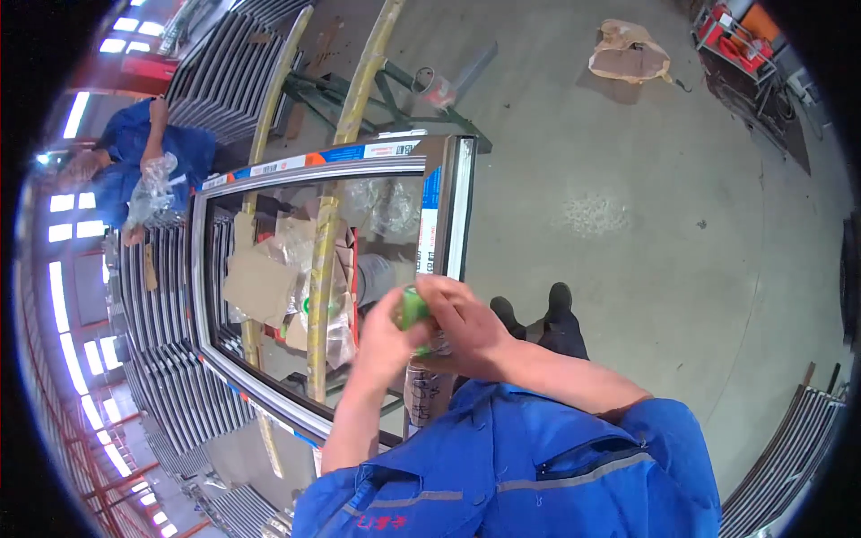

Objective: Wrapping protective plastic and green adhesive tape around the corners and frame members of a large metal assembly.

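My left hand [387,339] and my right hand [468,325] meet in front of my chest. Both are closed around a small bright green object [413,309], mostly covered by my fingers, so its kind cannot be made out. Just beyond them lies a large dark metal window frame [453,211], with blue, white and orange protective film along its bars. A cardboard tube or roll with dark handwriting [427,394] stands below my hands, close to my body.
Yellow-wrapped rails [321,287] on a green metal stand [395,99] carry the frame. Beneath it show cardboard [260,287] and clear plastic. A person in blue [148,148] at the left handles a plastic bag [154,193]. A torn paper sack [619,61] lies on the floor.
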`<action>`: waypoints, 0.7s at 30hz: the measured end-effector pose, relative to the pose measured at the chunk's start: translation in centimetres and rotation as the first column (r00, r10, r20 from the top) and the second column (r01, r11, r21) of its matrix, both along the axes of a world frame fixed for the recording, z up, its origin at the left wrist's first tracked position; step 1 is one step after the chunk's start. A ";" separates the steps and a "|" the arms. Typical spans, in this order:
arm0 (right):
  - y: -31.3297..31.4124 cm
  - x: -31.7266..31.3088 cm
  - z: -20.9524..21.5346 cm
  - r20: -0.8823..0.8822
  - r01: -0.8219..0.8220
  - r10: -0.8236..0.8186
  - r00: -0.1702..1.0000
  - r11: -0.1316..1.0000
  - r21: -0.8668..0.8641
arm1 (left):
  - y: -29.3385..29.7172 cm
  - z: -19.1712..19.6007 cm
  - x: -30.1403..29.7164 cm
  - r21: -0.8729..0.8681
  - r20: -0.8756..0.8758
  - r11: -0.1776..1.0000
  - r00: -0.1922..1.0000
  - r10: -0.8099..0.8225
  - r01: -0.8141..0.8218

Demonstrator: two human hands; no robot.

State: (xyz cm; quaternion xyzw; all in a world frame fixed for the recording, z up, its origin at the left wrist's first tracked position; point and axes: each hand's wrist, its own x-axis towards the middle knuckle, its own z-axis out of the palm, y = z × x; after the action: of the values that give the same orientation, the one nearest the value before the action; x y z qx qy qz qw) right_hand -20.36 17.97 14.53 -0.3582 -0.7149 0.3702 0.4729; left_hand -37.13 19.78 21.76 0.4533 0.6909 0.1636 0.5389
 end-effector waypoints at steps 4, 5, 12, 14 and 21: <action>-0.9 3.1 -1.2 -0.015 -0.003 0.003 1.000 1.000 -0.010 | -1.0 -0.3 1.8 0.148 0.096 0.984 0.989 -0.108 0.094; -1.5 4.5 -2.3 -0.040 0.013 -0.015 0.999 0.998 -0.062 | -1.0 0.0 2.1 0.010 0.269 0.998 0.962 0.053 -0.058; 0.6 5.5 -14.9 0.366 0.176 -0.104 0.925 0.970 -0.170 | 2.6 -13.0 -7.3 -0.084 0.151 0.937 0.925 0.349 -0.339; 1.3 3.6 -19.9 0.410 0.151 -0.092 0.907 0.982 -0.114 | 3.6 -16.9 -4.6 -0.266 0.233 0.926 0.914 0.331 -0.268; 4.4 -10.5 -17.7 -0.112 -0.048 0.013 0.994 0.946 -0.322 | 3.4 -41.0 -18.9 -0.162 0.691 0.928 0.710 -0.135 0.334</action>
State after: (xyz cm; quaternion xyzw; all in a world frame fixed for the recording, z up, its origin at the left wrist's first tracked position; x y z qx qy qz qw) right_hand -30.84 22.39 -3.14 -0.3993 -0.6231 0.5088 0.4398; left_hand -55.99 23.22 -19.26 0.3695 0.4029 0.1468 0.8244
